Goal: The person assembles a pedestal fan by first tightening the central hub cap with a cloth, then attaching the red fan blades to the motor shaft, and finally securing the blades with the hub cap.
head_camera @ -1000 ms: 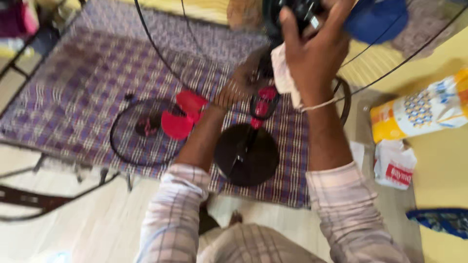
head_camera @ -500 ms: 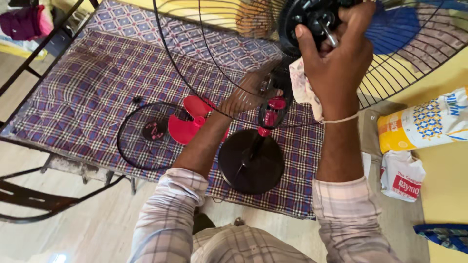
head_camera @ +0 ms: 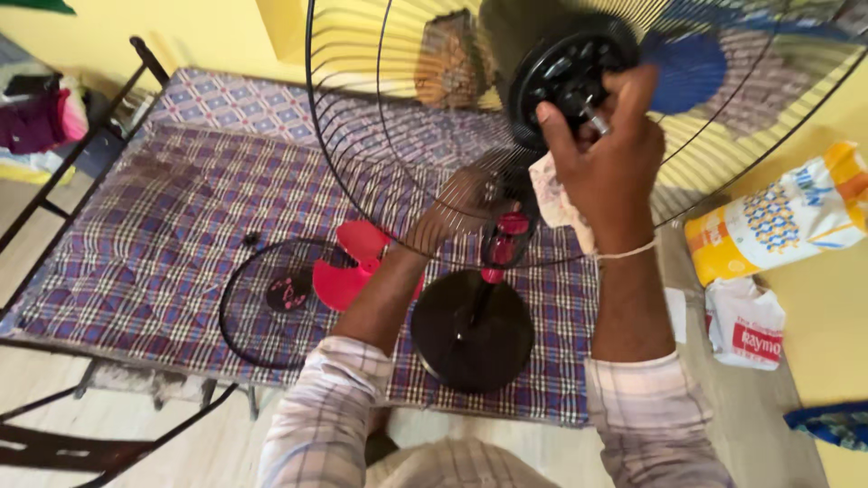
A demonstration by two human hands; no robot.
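Head view: right hand (head_camera: 597, 167) clenched on a pale cloth (head_camera: 553, 194), pressing at the black motor hub (head_camera: 565, 77) of the wire fan guard (head_camera: 362, 136). Left hand (head_camera: 461, 208) sits behind the guard wires, grip unclear. Fan stands on the checked bed (head_camera: 163, 217); round base (head_camera: 472, 330) below, red blade (head_camera: 348, 271) beside it.

Fan base (head_camera: 471, 331) on bed (head_camera: 163, 208); loose guard (head_camera: 271, 303) left of it; bags (head_camera: 768, 235) right.
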